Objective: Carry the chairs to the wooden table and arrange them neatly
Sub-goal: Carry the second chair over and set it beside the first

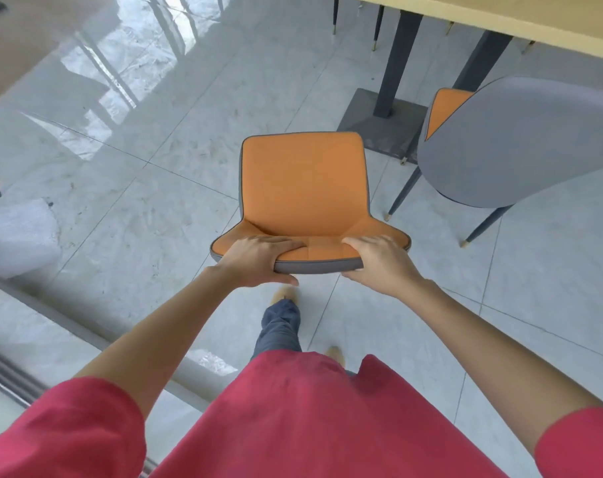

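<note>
L hand (pixel 255 258) & R hand (pixel 372 262) both grip orange chair (pixel 303 181) backrest top, fingers curled over it; wooden table (pixel 500 19) near

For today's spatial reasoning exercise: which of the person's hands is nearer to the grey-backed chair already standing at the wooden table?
Right. The right hand grips the carried chair's backrest on the side toward the grey-backed chair; the left hand grips the far side.

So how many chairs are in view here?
2 whole chairs: one gripped at its backrest by both hands, left and right; a grey-backed one by the table. Thin legs beyond the table suggest more, mostly hidden.
</note>
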Tool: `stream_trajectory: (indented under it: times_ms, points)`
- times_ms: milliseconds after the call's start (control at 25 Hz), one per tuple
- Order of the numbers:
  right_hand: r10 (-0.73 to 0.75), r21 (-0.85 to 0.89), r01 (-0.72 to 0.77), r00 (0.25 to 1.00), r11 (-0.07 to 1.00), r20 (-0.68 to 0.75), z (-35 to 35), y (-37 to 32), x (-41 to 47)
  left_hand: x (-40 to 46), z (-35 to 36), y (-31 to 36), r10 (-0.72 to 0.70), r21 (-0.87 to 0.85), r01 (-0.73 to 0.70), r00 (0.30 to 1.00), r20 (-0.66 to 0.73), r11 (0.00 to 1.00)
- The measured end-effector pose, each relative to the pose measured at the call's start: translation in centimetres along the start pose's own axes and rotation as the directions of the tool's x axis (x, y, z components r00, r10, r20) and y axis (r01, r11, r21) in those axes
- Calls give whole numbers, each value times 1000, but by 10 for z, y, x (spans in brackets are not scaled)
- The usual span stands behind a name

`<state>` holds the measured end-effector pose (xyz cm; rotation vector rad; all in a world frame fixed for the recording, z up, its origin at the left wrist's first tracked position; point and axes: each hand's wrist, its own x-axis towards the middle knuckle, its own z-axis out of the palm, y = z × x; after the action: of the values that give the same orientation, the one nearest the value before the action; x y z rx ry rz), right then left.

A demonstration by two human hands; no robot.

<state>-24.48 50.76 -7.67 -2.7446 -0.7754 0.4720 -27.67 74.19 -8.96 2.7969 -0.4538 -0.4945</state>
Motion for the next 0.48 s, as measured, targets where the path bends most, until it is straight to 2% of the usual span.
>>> stream_trajectory:
  times_ms: [80,240,320,400,480]
  points:
    - [2,20,-1,999,1000,-48,-10,1,10,12,-10,-7,2,29,-2,1000,9,1000]
    - [17,-137,-28,997,990,-80,-20,-17,37,27,-42,-37,29,81,-33,998,51,996]
    - [32,-162,-48,995,986,-96,-19,-31,49,33,-63,-60,43,109,-54,994,102,993]
    - [62,-97,-73,992,993,-112,-17,-41,52,38,-73,-74,85,118,-101,988,132,988]
    - [140,57,-136,988,989,-60,-17,-38,50,42,-74,-78,127,118,-149,976,179,982]
